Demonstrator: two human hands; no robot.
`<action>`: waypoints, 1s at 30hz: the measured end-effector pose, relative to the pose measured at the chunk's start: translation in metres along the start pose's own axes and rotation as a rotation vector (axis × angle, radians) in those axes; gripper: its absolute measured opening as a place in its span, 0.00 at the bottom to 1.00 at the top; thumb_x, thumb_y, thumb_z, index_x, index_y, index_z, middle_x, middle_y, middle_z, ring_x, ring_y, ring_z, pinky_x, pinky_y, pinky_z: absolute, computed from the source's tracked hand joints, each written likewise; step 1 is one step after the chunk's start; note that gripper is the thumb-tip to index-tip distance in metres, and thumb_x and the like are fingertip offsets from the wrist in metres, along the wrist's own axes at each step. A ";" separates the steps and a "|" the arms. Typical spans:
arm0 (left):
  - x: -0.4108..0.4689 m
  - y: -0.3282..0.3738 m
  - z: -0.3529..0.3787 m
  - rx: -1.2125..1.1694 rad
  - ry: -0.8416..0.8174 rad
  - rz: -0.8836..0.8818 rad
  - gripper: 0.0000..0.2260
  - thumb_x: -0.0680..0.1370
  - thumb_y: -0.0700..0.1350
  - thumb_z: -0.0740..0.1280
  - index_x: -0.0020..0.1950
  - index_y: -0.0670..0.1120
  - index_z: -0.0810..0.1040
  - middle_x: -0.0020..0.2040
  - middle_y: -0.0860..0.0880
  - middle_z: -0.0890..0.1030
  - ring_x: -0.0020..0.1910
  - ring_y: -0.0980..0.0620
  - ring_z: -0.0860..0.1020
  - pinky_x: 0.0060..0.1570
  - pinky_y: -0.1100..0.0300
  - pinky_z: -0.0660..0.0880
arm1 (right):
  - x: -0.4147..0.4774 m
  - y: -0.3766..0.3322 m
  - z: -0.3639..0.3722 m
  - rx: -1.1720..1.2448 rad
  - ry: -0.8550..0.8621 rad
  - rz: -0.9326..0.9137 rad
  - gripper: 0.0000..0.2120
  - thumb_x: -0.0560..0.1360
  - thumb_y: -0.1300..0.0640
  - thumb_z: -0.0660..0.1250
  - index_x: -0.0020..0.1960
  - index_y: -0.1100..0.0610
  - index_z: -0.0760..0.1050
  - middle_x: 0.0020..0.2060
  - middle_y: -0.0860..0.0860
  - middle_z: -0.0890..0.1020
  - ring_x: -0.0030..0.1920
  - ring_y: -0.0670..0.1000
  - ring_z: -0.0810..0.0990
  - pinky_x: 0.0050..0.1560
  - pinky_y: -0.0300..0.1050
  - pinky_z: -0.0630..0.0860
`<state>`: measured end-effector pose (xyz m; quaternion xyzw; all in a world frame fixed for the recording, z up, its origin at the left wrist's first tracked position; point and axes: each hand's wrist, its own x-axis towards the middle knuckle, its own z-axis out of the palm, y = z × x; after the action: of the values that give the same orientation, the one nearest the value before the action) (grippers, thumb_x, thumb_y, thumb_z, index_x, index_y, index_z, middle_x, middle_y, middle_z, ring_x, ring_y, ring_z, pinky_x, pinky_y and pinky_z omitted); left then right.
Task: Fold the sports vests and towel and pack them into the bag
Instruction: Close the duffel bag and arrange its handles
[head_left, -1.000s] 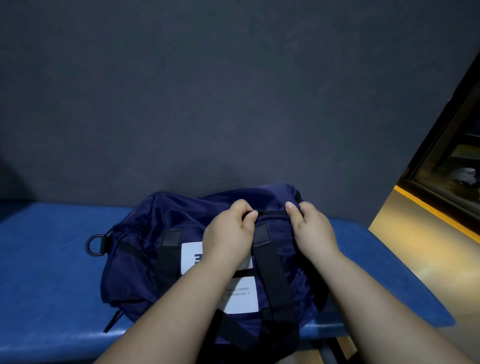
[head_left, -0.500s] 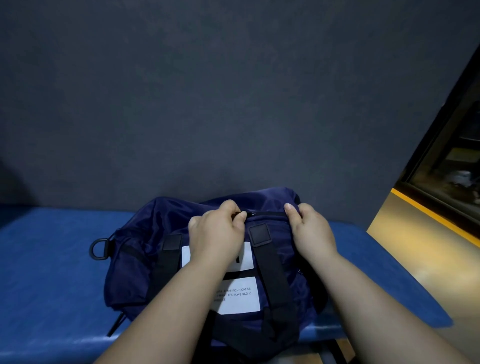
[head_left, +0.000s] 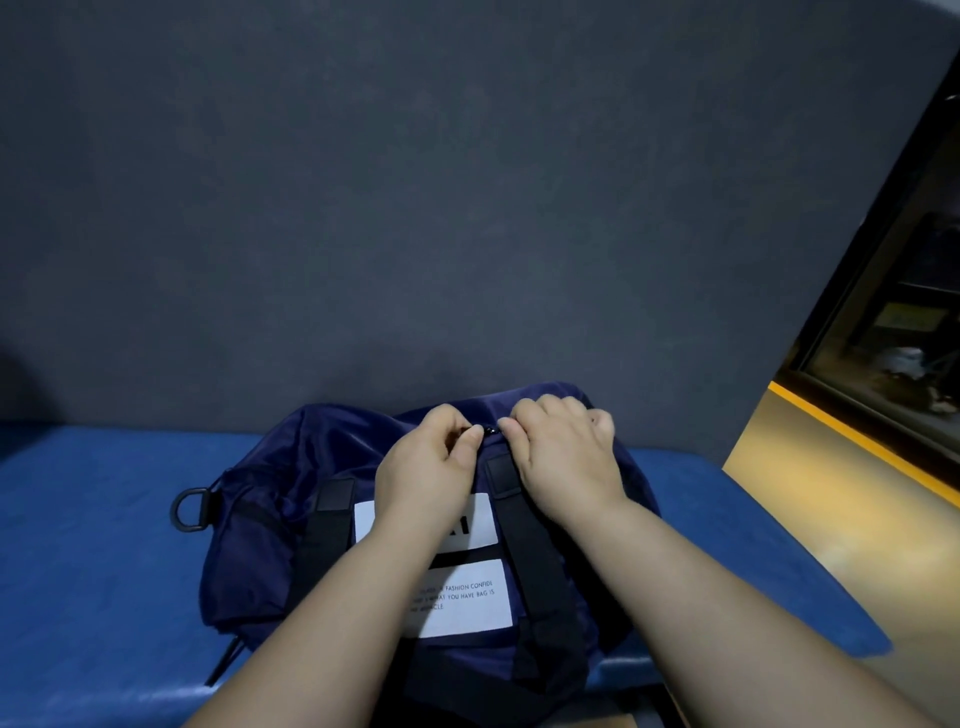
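dim bluish light, warm glow at right, soft blur, wide-angle edge bending

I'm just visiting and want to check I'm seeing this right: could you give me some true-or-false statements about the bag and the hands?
1. Both the left hand and the right hand grip the top of the bag. True.
2. The bag is red. False: it is navy blue.
3. The bag lies on a blue padded surface. True.
4. Its ring is at the right end. False: it is at the left end.
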<state>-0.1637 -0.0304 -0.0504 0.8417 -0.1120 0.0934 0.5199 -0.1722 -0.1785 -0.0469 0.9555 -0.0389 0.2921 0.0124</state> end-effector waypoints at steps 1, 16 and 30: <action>0.000 0.000 -0.001 -0.009 0.003 0.004 0.09 0.81 0.52 0.61 0.42 0.50 0.71 0.35 0.51 0.78 0.37 0.51 0.75 0.35 0.56 0.67 | 0.000 0.001 0.003 0.006 0.051 -0.011 0.23 0.79 0.42 0.44 0.41 0.52 0.73 0.37 0.48 0.76 0.43 0.56 0.75 0.48 0.52 0.64; 0.005 -0.008 -0.011 -0.061 0.132 0.019 0.11 0.77 0.50 0.67 0.37 0.48 0.73 0.34 0.51 0.77 0.36 0.51 0.74 0.38 0.54 0.72 | -0.005 0.015 0.012 0.106 0.211 -0.092 0.12 0.79 0.47 0.50 0.38 0.48 0.64 0.33 0.44 0.68 0.37 0.55 0.73 0.44 0.49 0.57; 0.014 -0.025 -0.036 0.066 0.124 -0.032 0.11 0.78 0.53 0.66 0.37 0.51 0.74 0.44 0.57 0.75 0.55 0.52 0.68 0.60 0.52 0.66 | 0.001 0.042 0.004 0.051 0.219 -0.173 0.18 0.79 0.48 0.50 0.38 0.53 0.71 0.33 0.47 0.75 0.37 0.56 0.75 0.46 0.49 0.59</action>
<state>-0.1451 0.0116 -0.0522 0.8528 -0.0629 0.1405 0.4991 -0.1726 -0.2204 -0.0495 0.9178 0.0529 0.3932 0.0173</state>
